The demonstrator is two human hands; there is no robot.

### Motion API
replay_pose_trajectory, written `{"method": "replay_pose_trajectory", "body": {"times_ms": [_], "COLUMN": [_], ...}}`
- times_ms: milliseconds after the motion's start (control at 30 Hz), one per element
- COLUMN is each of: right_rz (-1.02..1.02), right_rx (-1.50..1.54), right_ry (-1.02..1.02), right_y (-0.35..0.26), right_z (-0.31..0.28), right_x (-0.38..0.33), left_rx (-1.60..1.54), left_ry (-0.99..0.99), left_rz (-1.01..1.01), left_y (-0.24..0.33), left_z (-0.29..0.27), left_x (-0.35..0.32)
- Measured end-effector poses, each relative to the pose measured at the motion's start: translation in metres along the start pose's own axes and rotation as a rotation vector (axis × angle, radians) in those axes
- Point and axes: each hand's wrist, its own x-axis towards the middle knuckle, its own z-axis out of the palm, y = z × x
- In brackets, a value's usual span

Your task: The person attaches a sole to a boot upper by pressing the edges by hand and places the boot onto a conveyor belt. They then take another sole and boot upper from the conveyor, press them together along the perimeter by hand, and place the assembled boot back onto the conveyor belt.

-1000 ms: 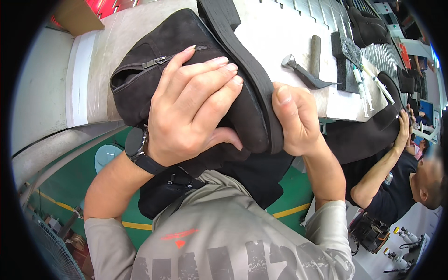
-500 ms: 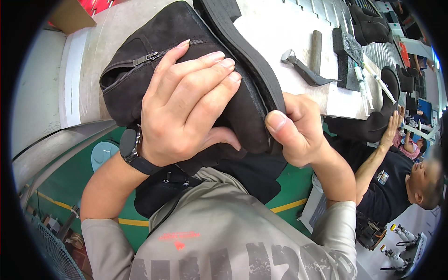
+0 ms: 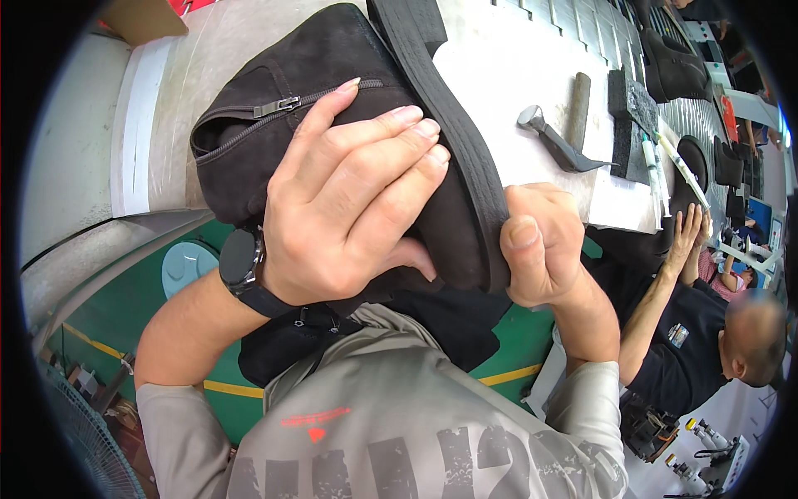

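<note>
A dark suede ankle boot (image 3: 337,50) is tilted on its side in front of me, its heel end away from me and its toe near. A half-open side zipper (image 3: 278,106) runs along the shaft. My left hand (image 3: 332,208) is wrapped over the upper, fingers across its side and thumb curled beneath, holding it. The thick black sole (image 3: 457,137) lies along the boot's right side, against the upper. My right hand (image 3: 544,241) is closed at the sole's toe end, thumb bent against its edge. Its fingertips are partly hidden.
On the pale worktable lie a hammer (image 3: 557,145) with a wooden handle, black blocks (image 3: 628,116) and several syringe-like tubes (image 3: 682,170). More dark boots (image 3: 673,66) stand at the right. A co-worker (image 3: 690,349) is at the right. A blue round stool (image 3: 187,266) stands below left.
The gap between sole and upper near the toe has closed. My right thumb has shifted from the upper's toe edge onto the sole. My left hand keeps its hold on the boot.
</note>
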Motion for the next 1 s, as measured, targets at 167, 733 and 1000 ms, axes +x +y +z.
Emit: {"method": "replay_pose_trajectory", "body": {"times_ms": [167,733,1000], "right_rz": [-0.019,0.752,0.544], "right_rx": [-0.025,0.08,0.467], "right_ry": [-0.025,-0.172,-0.053], "right_y": [-0.002,-0.027,-0.006], "right_z": [-0.004,-0.025,-0.004], "right_x": [0.001,0.052,0.04], "left_rx": [-0.002,-0.057,-0.01], "left_ry": [-0.001,-0.015,-0.106], "left_rz": [-0.006,-0.131,-0.142], "left_y": [0.002,0.003,0.004], "left_z": [-0.002,-0.009,-0.008], "left_x": [0.002,0.013,0.016]}}
